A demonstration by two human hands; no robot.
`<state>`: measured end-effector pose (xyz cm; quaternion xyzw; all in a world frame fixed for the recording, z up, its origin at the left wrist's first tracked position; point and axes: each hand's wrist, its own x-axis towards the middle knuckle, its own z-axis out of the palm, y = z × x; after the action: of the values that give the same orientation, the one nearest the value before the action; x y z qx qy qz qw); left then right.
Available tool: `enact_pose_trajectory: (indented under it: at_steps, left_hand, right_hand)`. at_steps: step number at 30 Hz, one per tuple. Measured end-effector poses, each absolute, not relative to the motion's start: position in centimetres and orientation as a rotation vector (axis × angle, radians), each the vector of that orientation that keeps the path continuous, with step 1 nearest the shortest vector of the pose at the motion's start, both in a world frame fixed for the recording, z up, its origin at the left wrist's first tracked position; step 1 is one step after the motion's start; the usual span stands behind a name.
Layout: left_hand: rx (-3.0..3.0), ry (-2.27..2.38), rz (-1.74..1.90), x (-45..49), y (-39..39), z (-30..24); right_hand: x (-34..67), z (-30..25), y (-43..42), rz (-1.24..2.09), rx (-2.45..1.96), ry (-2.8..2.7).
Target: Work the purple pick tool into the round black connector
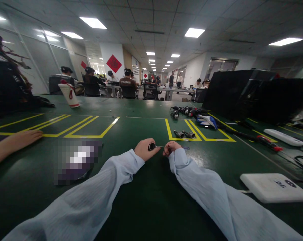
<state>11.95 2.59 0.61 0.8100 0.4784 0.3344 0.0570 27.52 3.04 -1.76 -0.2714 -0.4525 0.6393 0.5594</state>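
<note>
Over the dark green tabletop (151,201), your left hand (146,149) has its fingers closed around a small black cylindrical connector (152,146), open end facing right, so your right hand (171,148), fingers pinched, can line up a thin metal tool (177,147).

pixelated patch (77,160) on table, co-worker's arm (13,143) cut off left
</note>
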Motion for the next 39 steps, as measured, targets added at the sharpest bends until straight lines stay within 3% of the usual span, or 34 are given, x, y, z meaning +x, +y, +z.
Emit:
enact_pose_trajectory:
  at_steps: [10,15,28,39]
  left_hand:
    - [3.030,1.463,0.280,12.5,-4.8,1.5]
    - [3.203,1.444,0.118,13.2,-7.0,2.2]
    - [3.324,1.296,0.246,12.6,-6.3,2.4]
    - [2.446,1.620,0.409,8.8,-3.9,2.1]
  right_hand:
    - [27.6,-2.0,3.7,1.647,-0.738,-0.867]
    - [27.4,-2.0,2.8,1.654,-0.748,-0.943]
    - [29.6,-1.2,0.7,1.666,-0.876,-0.876]
    - [28.2,1.1,-3.1,1.431,-1.076,-1.494]
